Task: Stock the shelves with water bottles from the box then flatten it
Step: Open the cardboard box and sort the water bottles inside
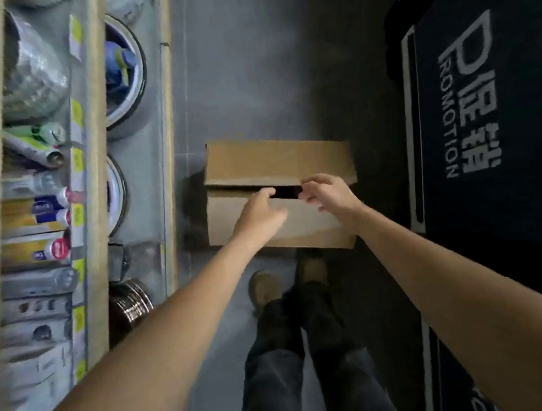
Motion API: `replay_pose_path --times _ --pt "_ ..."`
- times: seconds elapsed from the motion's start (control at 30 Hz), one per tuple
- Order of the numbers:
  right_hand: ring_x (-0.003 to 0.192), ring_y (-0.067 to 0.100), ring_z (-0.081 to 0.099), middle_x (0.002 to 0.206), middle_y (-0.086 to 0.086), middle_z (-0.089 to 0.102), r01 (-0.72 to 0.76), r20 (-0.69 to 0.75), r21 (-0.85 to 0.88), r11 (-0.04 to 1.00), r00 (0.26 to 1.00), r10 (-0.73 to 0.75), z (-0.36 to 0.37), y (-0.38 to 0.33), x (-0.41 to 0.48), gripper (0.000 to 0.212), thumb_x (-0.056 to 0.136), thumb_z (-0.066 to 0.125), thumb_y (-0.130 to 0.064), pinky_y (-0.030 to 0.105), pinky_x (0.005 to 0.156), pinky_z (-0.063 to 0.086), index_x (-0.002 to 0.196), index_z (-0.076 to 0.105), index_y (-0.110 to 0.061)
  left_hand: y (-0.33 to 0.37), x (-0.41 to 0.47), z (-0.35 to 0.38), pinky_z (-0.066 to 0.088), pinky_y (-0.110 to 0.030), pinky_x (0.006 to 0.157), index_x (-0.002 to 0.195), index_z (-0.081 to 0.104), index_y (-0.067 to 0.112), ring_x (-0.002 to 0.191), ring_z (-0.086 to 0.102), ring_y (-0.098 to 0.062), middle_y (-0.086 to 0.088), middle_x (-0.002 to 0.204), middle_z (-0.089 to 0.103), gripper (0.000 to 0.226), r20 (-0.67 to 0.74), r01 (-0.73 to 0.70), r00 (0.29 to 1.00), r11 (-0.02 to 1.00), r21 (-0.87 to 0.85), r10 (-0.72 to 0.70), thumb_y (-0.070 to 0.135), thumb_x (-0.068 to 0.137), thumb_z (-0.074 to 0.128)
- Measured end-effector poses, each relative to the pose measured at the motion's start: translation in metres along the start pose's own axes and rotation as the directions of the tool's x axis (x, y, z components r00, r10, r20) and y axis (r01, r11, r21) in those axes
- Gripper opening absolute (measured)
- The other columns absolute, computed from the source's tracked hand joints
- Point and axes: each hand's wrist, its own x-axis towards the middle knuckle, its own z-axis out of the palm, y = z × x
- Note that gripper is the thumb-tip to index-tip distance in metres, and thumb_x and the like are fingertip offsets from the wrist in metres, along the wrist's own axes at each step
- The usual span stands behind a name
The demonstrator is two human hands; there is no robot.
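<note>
Head view: cardboard box [274,160] on the floor [280,67], its flaps nearly closed — left hand [260,211] and right hand [326,195] both curl fingers over the flap edges at the dark gap.

A shop aisle is indicated by the shelves [104,178] along the left of the frame, which are stocked with packaged goods [33,214] and edged with yellow price labels [76,112], and by the dark panel [506,101] printed "PROMOTION" at the upper right.

Inside the box [278,163] is dark; shelves [37,234] blurred.
</note>
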Motion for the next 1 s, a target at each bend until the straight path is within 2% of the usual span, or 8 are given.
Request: replay_pose_path --times 0.13,0.2,0.33,0.53,0.7,0.83,0.9,1.0 --pt "0.112 0.021 0.052 0.124 0.008 0.057 -0.029 0.031 -0.052 0.998 0.999 0.030 0.003 0.040 0.069 0.030 0.096 0.048 -0.018 0.027 0.090 0.039 0.123 0.057 -0.009 -0.024 0.070 0.033 0.038 -0.029 0.092 0.142 0.035 0.028 0.127 0.044 -0.017 0.003 0.146 0.039 0.054 0.015 0.062 0.998 0.998 -0.017 -0.062 0.029 0.091 0.053" --pt "0.114 0.019 0.050 0.126 0.007 0.055 -0.056 0.053 -0.066 0.996 0.997 0.059 0.007 0.060 0.101 0.032 0.096 0.048 -0.017 0.026 0.090 0.036 0.126 0.056 -0.010 -0.038 0.103 0.049 0.038 -0.027 0.089 0.142 0.034 0.028 0.126 0.044 -0.017 0.003 0.146 0.039 0.055 0.021 0.076 0.997 0.997 -0.019 -0.076 0.030 0.090 0.053" --pt "0.122 0.017 0.046 0.134 0.004 0.053 -0.100 0.060 -0.082 0.992 0.993 0.105 0.014 0.098 0.161 0.037 0.096 0.048 -0.017 0.023 0.093 0.032 0.132 0.053 -0.010 -0.061 0.164 0.080 0.037 -0.033 0.102 0.143 0.035 0.023 0.133 0.038 -0.019 0.002 0.148 0.036 0.057 0.014 0.054 0.998 0.998 0.035 -0.054 0.028 0.089 0.054" --pt "0.125 0.019 0.046 0.135 0.004 0.053 -0.134 0.077 -0.163 0.978 0.986 0.148 0.028 0.135 0.218 0.039 0.095 0.050 -0.018 0.021 0.093 0.032 0.133 0.053 -0.012 -0.085 0.219 0.105 0.029 -0.036 0.110 0.143 0.035 0.017 0.137 0.030 -0.025 -0.004 0.148 0.035 0.055 0.029 0.014 0.999 0.962 0.272 -0.023 0.029 0.092 0.051" --pt "0.125 0.022 0.047 0.136 0.006 0.053 -0.125 0.099 -0.250 0.960 0.983 0.154 0.036 0.147 0.232 0.041 0.094 0.050 -0.018 0.023 0.096 0.034 0.134 0.052 -0.010 -0.100 0.237 0.113 0.019 -0.036 0.114 0.144 0.035 0.017 0.141 0.023 -0.025 -0.006 0.149 0.034 0.055 0.080 0.018 0.995 0.920 0.391 -0.053 0.032 0.092 0.048" --pt "0.123 0.022 0.048 0.133 0.007 0.055 -0.117 0.103 -0.289 0.950 0.983 0.152 0.037 0.150 0.225 0.039 0.095 0.050 -0.019 0.023 0.091 0.035 0.133 0.053 -0.011 -0.101 0.228 0.111 0.020 -0.034 0.113 0.137 0.044 0.021 0.135 0.031 -0.028 -0.006 0.142 0.044 0.047 0.016 0.009 1.000 0.910 0.414 -0.017 0.031 0.092 0.047" --pt "0.124 0.026 0.048 0.135 0.010 0.054 -0.114 0.095 -0.286 0.951 0.985 0.147 0.038 0.149 0.214 0.035 0.095 0.050 -0.017 0.027 0.095 0.037 0.127 0.056 -0.007 -0.100 0.214 0.107 0.023 -0.033 0.111 0.134 0.049 0.023 0.133 0.033 -0.027 -0.006 0.137 0.050 0.043 -0.020 0.025 1.000 0.932 0.361 -0.019 0.029 0.091 0.047" --pt "0.120 0.037 0.050 0.128 0.024 0.055 -0.117 0.061 -0.283 0.952 0.988 0.140 0.041 0.150 0.191 0.031 0.092 0.050 -0.012 0.046 0.103 0.038 0.116 0.058 0.006 -0.104 0.185 0.103 0.034 -0.031 0.105 0.117 0.060 0.031 0.127 0.041 -0.026 -0.003 0.126 0.059 0.032 -0.045 0.039 0.999 0.961 0.275 -0.028 0.026 0.087 0.049"
